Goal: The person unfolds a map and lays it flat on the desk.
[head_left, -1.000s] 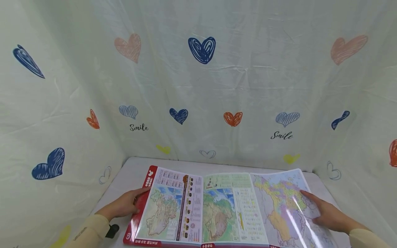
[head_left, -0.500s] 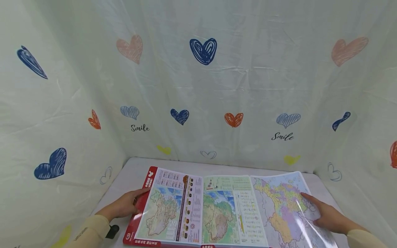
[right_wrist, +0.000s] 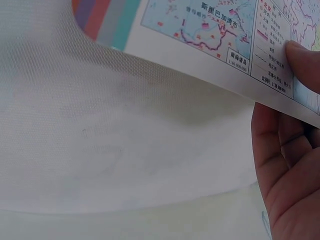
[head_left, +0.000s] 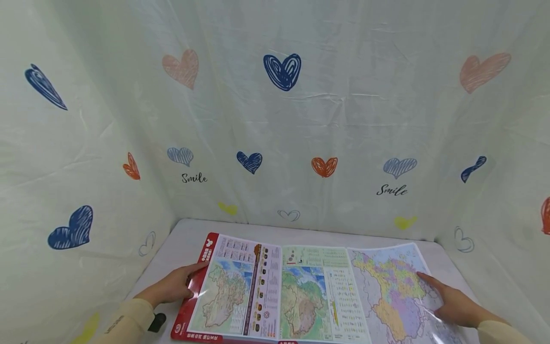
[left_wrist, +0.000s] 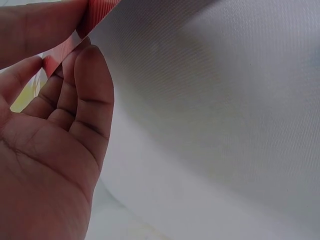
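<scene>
In the head view a folding map (head_left: pixel 305 296) lies spread over the table in three printed panels, with a red strip (head_left: pixel 189 310) down its left side. My left hand (head_left: pixel 169 285) grips that red side. The left wrist view shows the red edge (left_wrist: pixel 102 14) between the thumb and the curled fingers of the left hand (left_wrist: pixel 55 130). At the right panel (head_left: pixel 386 286), my right hand (head_left: pixel 457 303) pinches the outer edge. In the right wrist view its thumb (right_wrist: pixel 305 62) lies on the printed face and the fingers are bent beneath.
The white table (head_left: pixel 266 232) shows behind the map. Pale curtains (head_left: pixel 335 110) printed with hearts stand at the back and both sides. A small black object (head_left: pixel 157 322) sits beside the left sleeve (head_left: pixel 129 322).
The map's right panel has sunk slightly, and the right hand has come down a little with it. The left hand keeps its grip on the red side. The head view has shifted slightly.
</scene>
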The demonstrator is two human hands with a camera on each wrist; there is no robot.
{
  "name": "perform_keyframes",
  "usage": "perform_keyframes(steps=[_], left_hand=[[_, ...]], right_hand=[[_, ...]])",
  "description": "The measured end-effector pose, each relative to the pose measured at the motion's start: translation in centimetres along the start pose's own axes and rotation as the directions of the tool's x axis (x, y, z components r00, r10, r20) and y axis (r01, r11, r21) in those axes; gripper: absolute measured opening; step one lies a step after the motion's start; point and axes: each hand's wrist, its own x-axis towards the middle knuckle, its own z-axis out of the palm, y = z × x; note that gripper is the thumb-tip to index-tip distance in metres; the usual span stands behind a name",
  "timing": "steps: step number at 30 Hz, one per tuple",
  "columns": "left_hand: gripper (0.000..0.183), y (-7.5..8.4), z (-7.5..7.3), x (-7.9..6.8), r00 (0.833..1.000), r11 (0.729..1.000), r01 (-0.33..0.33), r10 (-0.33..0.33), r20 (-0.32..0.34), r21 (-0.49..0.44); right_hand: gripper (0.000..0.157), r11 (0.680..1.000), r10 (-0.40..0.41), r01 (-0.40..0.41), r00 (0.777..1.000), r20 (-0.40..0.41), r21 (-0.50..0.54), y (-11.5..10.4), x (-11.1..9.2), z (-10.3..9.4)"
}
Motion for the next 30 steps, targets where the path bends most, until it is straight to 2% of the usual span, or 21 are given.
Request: perform_keyframes(steps=[7,13,21,30], left_hand=[[0.09,0.1,0.3,0.0,1.0,1.0,0.006,-0.006,0.006,0.016],[0.087,0.0,0.6,0.1,1.0,0.999,0.0,0.0,-0.006,0.035],[0.086,0.0,0.8,0.3,0.999,0.995,0.05,-0.049,-0.009,0.082],[0.083,-0.3,0.9,0.7,0.998,0.991,0.057,-0.056,-0.013,0.118]], right_hand=[[0.09,0.996,0.091,-0.092,0.994,0.066,0.005,0.2,0.3,0.5],[0.089,0.997,0.08,-0.079,0.995,0.055,-0.026,0.6,0.4,1.1],[0.088,0.993,0.115,-0.113,0.99,0.08,-0.023,0.8,0.6,1.3],[0.082,0.995,0.097,-0.094,0.991,0.089,-0.04,1.2,0.6,1.4]])
